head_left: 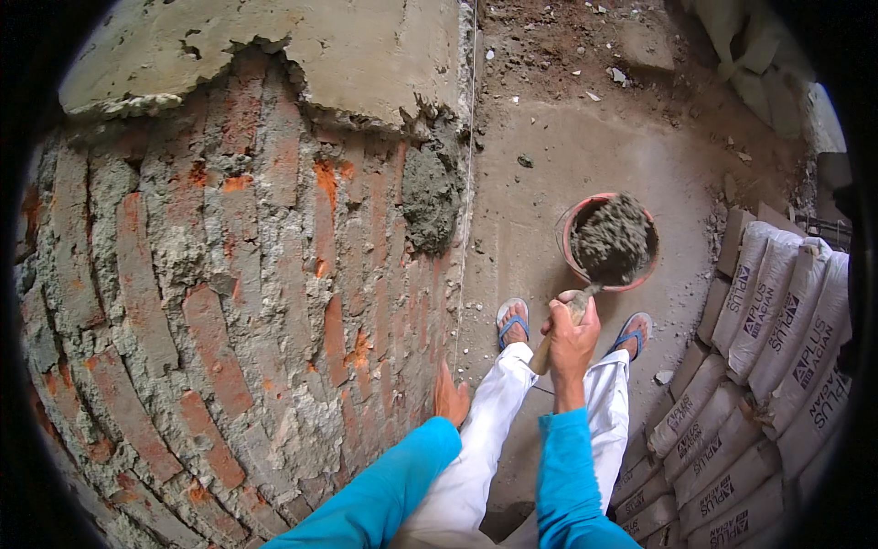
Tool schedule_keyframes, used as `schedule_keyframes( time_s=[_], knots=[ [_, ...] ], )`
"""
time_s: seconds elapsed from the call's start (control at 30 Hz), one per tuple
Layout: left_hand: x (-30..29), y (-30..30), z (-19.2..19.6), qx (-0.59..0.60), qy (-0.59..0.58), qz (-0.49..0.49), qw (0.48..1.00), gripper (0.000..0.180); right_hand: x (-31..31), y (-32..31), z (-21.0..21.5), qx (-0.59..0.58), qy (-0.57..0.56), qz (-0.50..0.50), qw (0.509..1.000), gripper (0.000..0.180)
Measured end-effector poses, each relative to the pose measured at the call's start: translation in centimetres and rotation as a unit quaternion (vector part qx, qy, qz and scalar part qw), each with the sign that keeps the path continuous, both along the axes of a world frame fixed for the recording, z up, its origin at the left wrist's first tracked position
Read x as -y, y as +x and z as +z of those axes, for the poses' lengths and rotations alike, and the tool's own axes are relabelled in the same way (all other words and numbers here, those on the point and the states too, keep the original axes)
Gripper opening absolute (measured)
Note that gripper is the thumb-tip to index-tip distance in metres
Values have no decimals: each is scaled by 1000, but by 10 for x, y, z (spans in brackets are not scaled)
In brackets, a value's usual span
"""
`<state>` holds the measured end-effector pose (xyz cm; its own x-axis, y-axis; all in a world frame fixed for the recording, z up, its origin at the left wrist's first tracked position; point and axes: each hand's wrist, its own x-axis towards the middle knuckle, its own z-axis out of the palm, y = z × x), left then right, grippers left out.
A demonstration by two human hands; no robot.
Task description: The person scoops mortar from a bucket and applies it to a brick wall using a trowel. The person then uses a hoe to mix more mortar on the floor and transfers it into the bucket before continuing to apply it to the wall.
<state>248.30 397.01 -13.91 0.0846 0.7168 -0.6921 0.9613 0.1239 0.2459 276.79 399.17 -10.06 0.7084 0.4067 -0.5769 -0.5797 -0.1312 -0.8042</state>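
My right hand [573, 337] is wrapped round the handle of a trowel [541, 357]. A heap of wet grey mortar [617, 236] lies over the trowel's front end, hiding the blade. It is above or in a reddish bucket [571, 249]; I cannot tell how much rests on the blade. My left hand [449, 396] lies against the bare brick wall [215, 343], its fingers stretched out and nothing in them. Farther up the wall, by its right edge, sits a dark patch of fresh mortar [432, 197] below the old plaster.
Old plaster [366, 55] with a ragged lower edge covers the far part of the wall. A thin string [472, 119] runs along the wall's edge. Stacked printed bags [732, 430] stand at the right. Rubble [631, 73] lies on the far floor. My sandalled feet are below the bucket.
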Motion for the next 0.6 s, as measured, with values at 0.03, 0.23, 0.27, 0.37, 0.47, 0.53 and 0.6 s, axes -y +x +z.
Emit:
schedule_keyframes(
  time_s=[0.03,0.23,0.27,0.37,0.47,0.53,0.6],
  knots=[
    [5,-6,7,-3,-14,7,1000,71,-7,-12,-4,28,-68,-21,997,13],
    [36,-48,25,-6,-34,30,999,65,-123,-131,-27,71,-268,79,958,23],
    [42,-52,26,-13,-27,34,999,65,-137,-148,-15,65,-214,162,961,22],
    [59,-56,38,-36,-13,42,998,63,-124,-185,56,1,-111,180,977,22],
    [70,-45,57,-55,-1,48,997,61,-70,-172,108,31,-106,184,977,19],
    [75,-28,64,-58,1,56,997,59,-32,-146,111,16,-78,199,977,18],
    [78,-7,62,-54,-2,62,997,58,15,-101,82,44,-13,184,982,17]
  ],
)
